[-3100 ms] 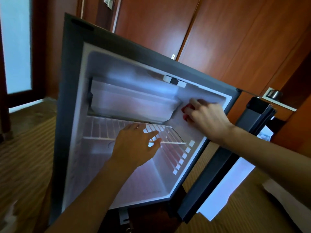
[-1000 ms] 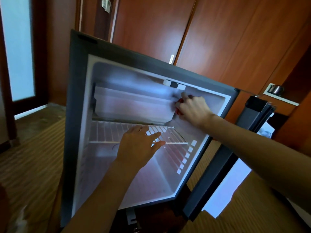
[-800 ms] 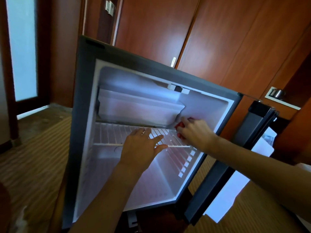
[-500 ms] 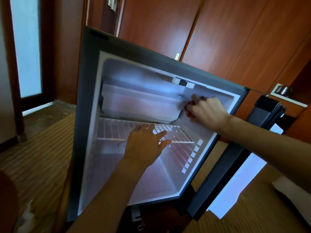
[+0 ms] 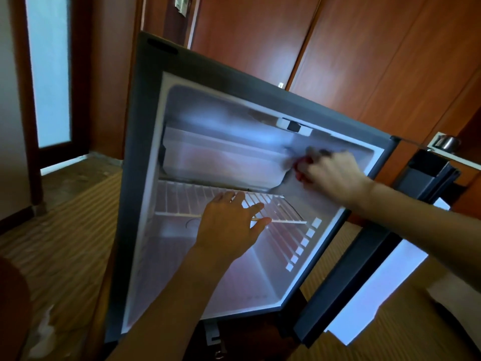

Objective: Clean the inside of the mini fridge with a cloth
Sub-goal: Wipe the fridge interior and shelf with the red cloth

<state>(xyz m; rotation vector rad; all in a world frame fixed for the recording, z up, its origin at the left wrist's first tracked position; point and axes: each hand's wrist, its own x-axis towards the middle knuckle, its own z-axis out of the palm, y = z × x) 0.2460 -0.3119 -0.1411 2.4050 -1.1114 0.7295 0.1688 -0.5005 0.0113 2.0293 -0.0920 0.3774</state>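
The mini fridge [image 5: 145, 178] stands open, its door [image 5: 369, 259] swung right. The left hand [image 5: 230, 225] lies flat with fingers spread on the front of the wire shelf [image 5: 182, 201]. To its upper right, the right hand [image 5: 333, 173] presses a red cloth [image 5: 302, 165] against the inner right wall beside the freezer box [image 5: 221, 162]; its fingers seem curled round the cloth, though blurred.

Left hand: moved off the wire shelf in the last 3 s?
No. The left hand still rests on the wire shelf, at its front rail, in every frame.
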